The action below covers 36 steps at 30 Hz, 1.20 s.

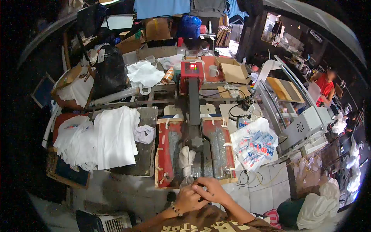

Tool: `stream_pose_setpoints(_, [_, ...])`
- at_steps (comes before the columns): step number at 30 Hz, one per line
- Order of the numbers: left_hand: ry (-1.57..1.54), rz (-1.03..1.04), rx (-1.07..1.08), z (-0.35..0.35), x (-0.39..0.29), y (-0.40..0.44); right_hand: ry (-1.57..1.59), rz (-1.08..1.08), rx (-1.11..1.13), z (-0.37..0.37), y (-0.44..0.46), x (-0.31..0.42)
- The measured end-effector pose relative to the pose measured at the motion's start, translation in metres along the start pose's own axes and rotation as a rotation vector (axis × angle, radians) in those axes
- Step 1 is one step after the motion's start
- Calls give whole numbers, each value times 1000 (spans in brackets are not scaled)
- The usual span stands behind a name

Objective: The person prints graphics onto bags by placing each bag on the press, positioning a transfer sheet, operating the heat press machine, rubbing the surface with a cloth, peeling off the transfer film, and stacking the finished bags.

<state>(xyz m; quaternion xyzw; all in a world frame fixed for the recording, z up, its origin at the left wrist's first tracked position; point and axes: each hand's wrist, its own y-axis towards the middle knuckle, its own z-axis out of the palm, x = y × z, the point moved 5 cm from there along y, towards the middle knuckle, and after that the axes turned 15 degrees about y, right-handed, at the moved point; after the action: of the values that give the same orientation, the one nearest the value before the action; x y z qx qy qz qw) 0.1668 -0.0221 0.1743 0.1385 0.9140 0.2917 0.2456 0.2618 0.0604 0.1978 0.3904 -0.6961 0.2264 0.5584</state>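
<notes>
My left hand (188, 201), with a beaded bracelet at its wrist, is closed at the near end of the heat press handle (187, 160), which is wrapped in white cloth. Over it lies my right hand (211, 190), fingers curled; what is beneath them is hidden. Forward from the handle runs the dark arm of the heat press (194, 102), up to a red control box (191, 70) with a lit display. Under the arm is a taped red and grey board (169, 152).
White fabric pieces (116, 137) are stacked at left. Printed pieces (257, 147) lie on a white sheet at right. Farther back are a mug (213, 71) and a cardboard box (233, 70). Another machine (305, 125) stands right, with a person in red (324, 88) beyond.
</notes>
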Motion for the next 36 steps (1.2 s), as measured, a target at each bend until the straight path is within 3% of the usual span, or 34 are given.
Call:
stream_pose_setpoints(4, [-6,0,-33,-11,-1,4,7,21,-12,1,-3,-2])
stream_pose_setpoints(6, [-318,-61,120,-18,9,6,3,-21,-46,1,-2,-3])
stream_pose_setpoints(8, [-650,-321,-27,-24,49,7,26,-88,-155,1,-4,-17])
stream_pose_setpoints(9, [-664,-528,-92,-33,73,12,34,-86,-141,2,0,-8])
stream_pose_setpoints(10, [-402,-672,-182,-34,102,20,-39,29,-139,1,5,5])
stream_pose_setpoints(11, [-150,-593,-238,-41,124,41,-111,144,-134,4,6,9])
stream_pose_setpoints(14, [518,-414,-22,-6,191,49,-199,67,-99,10,7,9])
stream_pose_setpoints(15, [530,-432,-22,1,203,49,-289,55,-77,11,10,13])
stream_pose_setpoints(17, [666,-412,339,26,218,48,-242,60,-81,13,12,14])
stream_pose_setpoints(24, [645,-388,325,36,224,39,-266,139,-134,13,13,17])
stream_pose_setpoints(27, [663,-376,362,34,225,41,-234,77,-155,15,14,16])
stream_pose_setpoints(31, [436,-422,117,-11,191,71,-276,142,-165,14,13,10])
stream_pose_setpoints(33, [89,-249,-91,-33,150,89,-299,138,-134,15,13,9])
stream_pose_setpoints(36, [22,109,-189,-48,91,106,-386,158,-161,18,15,6])
